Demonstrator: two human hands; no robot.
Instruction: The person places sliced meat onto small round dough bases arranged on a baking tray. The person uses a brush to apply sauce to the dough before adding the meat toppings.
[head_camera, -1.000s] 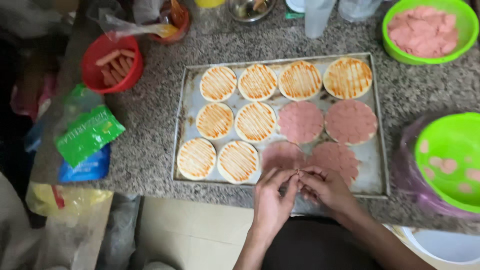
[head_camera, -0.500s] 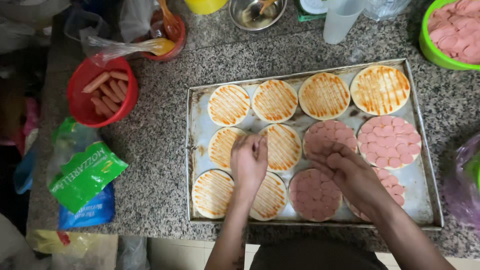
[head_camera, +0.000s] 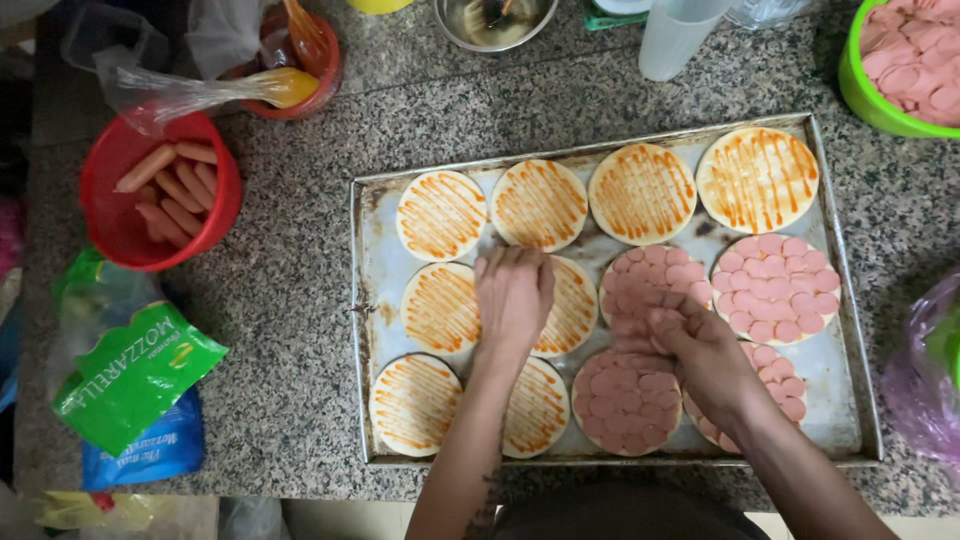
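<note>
Overhead, a battered metal baking tray (head_camera: 840, 300) fills most of the speckled granite tabletop (head_camera: 300, 300), its front rim near the edge. The left hand (head_camera: 513, 295) lies flat, fingers loosely spread, on a sauce-striped round pizza base (head_camera: 575, 305) in the middle row, hiding much of it. The right hand (head_camera: 700, 350), curled, pinches pink sausage slices (head_camera: 650, 325); whether its grip is closed cannot be told. Bare tabletop lies left of the tray, toward a red bowl of whole sausages (head_camera: 160, 190).
</note>
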